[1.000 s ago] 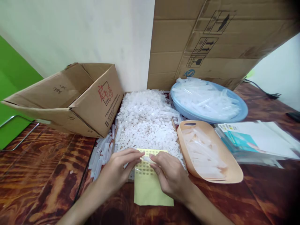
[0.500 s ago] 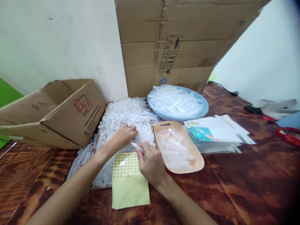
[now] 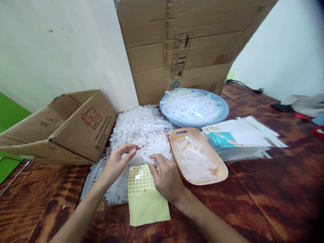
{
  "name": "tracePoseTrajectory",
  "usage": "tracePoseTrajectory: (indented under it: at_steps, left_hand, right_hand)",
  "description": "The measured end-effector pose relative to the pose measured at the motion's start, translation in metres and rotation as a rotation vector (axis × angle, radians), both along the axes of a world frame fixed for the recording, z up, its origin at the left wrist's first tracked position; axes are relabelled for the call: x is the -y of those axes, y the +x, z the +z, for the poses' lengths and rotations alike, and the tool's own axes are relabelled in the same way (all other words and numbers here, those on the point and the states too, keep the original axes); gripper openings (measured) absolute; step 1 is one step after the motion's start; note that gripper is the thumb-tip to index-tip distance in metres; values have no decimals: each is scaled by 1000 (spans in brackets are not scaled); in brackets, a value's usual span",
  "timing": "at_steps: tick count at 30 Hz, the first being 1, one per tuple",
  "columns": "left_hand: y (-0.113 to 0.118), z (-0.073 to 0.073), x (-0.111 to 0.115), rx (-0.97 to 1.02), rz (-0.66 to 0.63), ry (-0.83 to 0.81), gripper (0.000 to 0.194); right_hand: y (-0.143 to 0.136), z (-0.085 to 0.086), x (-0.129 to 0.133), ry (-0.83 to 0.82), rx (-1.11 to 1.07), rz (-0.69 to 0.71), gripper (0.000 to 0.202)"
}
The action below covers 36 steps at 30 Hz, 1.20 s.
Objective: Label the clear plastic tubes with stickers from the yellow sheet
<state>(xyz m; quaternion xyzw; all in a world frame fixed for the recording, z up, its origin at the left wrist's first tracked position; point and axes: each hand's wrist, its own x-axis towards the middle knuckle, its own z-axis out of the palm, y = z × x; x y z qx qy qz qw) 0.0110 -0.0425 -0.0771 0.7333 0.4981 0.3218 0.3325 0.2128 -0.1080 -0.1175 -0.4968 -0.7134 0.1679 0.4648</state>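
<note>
My left hand [image 3: 118, 161] is over a heap of small translucent plastic caps [image 3: 141, 118], thumb and fingertips drawn together around a small clear piece [image 3: 133, 149] that looks like one of the caps. Just to its right, my right hand [image 3: 167, 177] pinches a whitish translucent plastic tube [image 3: 152, 160], its end pointing left. The two hands are a short gap apart. Below them lies a yellow sticker sheet [image 3: 149, 209] with rows of small labels on its upper half; my right fingers cover part of its upper right edge.
A beige tray [image 3: 224, 175] with bagged tubes stands to the right, and a blue basin [image 3: 226, 109] heaped with tubes behind it. Packaging bags [image 3: 250, 135] are stacked farther right. An open cardboard box [image 3: 76, 135] is at left; a large carton [image 3: 146, 50] stands behind.
My left hand has drawn back from the cap heap with a small clear piece at its fingertips. My right hand keeps hold of the tube. The view has shifted slightly.
</note>
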Motion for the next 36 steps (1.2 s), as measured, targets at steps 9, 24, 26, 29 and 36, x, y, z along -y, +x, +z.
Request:
tracePoseTrajectory:
  at_steps: [9,24,26,29,36]
  left_hand:
    - [3,-7,40,530,78,-482,38]
    - [-17,-5,59,151,-51,-175,18]
    - [-18,-6,63,62,-117,-78,12]
    - [-21,-9,68,15,-147,64,13]
    - [-28,-10,70,57,-95,180,14]
  right_hand:
    - [-8,-4,4,45,-31,124,21]
    - [0,-5,3,335,31,295,29]
    - [1,-3,3,370,56,339,27]
    - [0,1,7,143,-42,312,8]
    - [-2,7,5,-82,-113,336,32]
